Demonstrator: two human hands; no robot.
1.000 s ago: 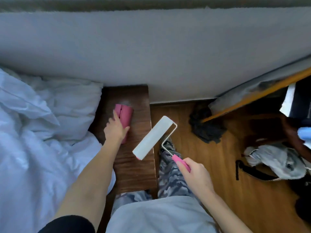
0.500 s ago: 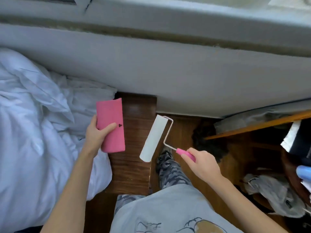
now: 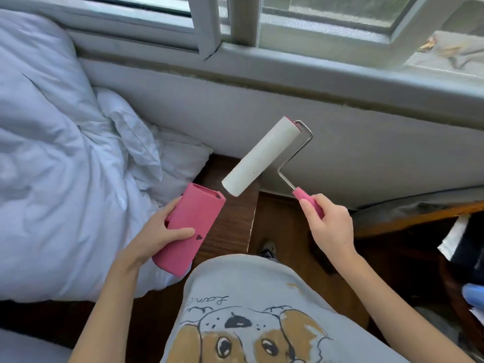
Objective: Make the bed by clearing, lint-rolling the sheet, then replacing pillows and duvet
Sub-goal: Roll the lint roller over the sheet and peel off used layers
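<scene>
Seen from above, looking down past a grey shirt [image 3: 262, 310] printed with a cartoon dog. Left hand [image 3: 154, 231] wrapped around a pink cover [image 3: 190, 229], fingers [image 3: 180, 233] curled across its front near a small dark heart mark, open end tilted up and to the right. Right hand [image 3: 331, 224] closed round the pink grip of a lint roller [image 3: 262, 155], thumb laid along the handle, white roll slanting up to the right on a bent wire arm. Lower end of the roll just beside the cover's open mouth, apart from it. Judging by this, lint-rolling step in hand, though whether the roller is coming out of its cover or going back in cannot be told. If out, next move calls for setting the cover down and turning left toward the bed; if in, lining the roll up with the opening and sliding it home. Rumpled white duvet [image 3: 52, 153] heaped at left against the wall, spilling over a dark wooden bedside table [image 3: 230, 218] below the hands. Window frame [image 3: 235, 35] along the top. Sheet itself hidden under the bedding; pillows not clearly separable from the folds. Clutter at the right edge, dark and cut off, hard to identify; one foot barely visible on the wooden floor [image 3: 282, 231].
</scene>
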